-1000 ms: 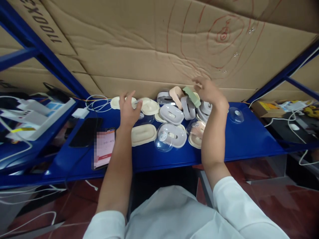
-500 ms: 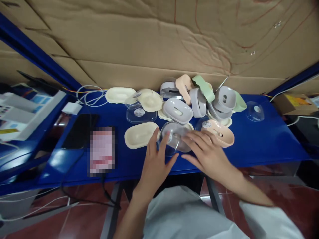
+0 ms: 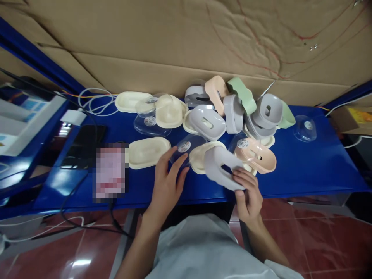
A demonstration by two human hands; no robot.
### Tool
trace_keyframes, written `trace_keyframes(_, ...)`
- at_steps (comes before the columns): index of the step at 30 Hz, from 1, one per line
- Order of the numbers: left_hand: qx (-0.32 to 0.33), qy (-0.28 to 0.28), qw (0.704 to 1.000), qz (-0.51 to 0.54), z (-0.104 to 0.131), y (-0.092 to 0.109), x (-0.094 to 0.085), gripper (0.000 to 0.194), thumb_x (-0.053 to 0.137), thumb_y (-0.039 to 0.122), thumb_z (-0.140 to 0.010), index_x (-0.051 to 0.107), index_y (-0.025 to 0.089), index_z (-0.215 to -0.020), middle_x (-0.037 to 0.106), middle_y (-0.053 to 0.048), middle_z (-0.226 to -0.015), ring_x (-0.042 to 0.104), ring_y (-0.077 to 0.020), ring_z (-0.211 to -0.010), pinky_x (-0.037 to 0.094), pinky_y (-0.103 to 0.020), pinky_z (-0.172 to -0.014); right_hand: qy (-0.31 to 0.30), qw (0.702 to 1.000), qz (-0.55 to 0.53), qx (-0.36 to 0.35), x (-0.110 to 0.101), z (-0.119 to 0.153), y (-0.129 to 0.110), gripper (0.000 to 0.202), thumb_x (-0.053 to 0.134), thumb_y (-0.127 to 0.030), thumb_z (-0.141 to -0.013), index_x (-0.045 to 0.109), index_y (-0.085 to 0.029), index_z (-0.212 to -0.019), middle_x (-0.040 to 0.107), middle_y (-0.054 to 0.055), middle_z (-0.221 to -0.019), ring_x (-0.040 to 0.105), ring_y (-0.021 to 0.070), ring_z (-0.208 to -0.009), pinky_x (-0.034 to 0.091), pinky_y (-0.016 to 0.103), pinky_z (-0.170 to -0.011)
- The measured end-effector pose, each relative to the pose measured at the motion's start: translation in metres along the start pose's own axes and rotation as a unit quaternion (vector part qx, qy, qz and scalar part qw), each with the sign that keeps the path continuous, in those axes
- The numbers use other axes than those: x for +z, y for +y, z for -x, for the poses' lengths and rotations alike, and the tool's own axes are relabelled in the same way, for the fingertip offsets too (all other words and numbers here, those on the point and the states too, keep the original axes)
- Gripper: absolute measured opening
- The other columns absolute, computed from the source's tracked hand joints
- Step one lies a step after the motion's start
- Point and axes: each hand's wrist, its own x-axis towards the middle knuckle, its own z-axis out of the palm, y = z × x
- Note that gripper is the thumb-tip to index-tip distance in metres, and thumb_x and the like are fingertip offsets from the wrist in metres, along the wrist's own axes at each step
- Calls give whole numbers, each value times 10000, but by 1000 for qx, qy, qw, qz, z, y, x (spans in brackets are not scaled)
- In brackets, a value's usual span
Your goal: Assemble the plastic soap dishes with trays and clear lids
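My right hand [image 3: 250, 193] grips a grey soap dish [image 3: 216, 166] with a long slot, tilted above the table's front half. Behind and left of that dish lies a cream oval base [image 3: 199, 158]. My left hand [image 3: 168, 178] has its fingers apart, with the fingertips at the near left edge of a clear plastic lid [image 3: 190, 141] bearing a round sticker. To the left of those fingers sits another cream base [image 3: 149, 153]. A peach slotted dish [image 3: 266, 159], partly under a clear lid [image 3: 242, 144], rests right of the held dish.
Grey, peach and green dishes are heaped at the back, including a green one [image 3: 241, 93]. A separate clear lid [image 3: 305, 128] lies at the right. On the left are a dark phone-like slab [image 3: 84, 147], a blurred-out pink item [image 3: 110, 170] and a white cable [image 3: 95, 101].
The grey dish has come up off the cream base in my right hand and tilted. My left hand has shifted left, with the clear lid now apart from the grey dish.
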Motion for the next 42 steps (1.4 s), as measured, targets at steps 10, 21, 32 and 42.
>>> trace_keyframes(10, 91, -91, 987, -101, 6, 26, 1, 143, 685, 269, -1001, 755, 279, -1125, 483, -176, -1649, 514, -413, -1476, 344, -744, -1191, 45, 996, -20, 69, 3, -1, 2, 356, 462, -290, -1067, 656, -304, -1365, 724, 124, -1312, 682, 346, -1277, 567, 621, -1079)
trace_keyframes(21, 28, -132, 989, 57, 68, 5, -38, 213, 655, 295, -1018, 682, 263, -1227, 630, -118, -1463, 657, -293, -1348, 597, -452, -1115, -136, 981, 11, -140, -10, 19, -4, 488, 540, -152, -978, 637, -314, -1429, 757, 92, -1201, 670, 346, -1311, 569, 641, -1093)
trace_keyframes(32, 85, -78, 992, 56, 67, -13, -34, 442, 716, 240, -990, 627, 312, -1417, 515, -134, -1624, 545, -323, -1484, 531, -547, -1193, -284, 936, 101, -182, 15, 8, -24, 489, 471, -92, -1022, 618, -241, -1464, 735, 109, -1355, 572, 271, -1461, 399, 592, -1292)
trace_keyframes(42, 54, -50, 993, 87, 76, -13, -32, 390, 729, 224, -966, 622, 281, -1337, 494, -151, -1624, 550, -319, -1486, 537, -519, -1196, -287, 942, 72, -156, 14, -42, -15, 522, 419, -188, -1087, 522, -303, -1586, 616, 80, -1567, 496, 250, -1536, 422, 557, -1275)
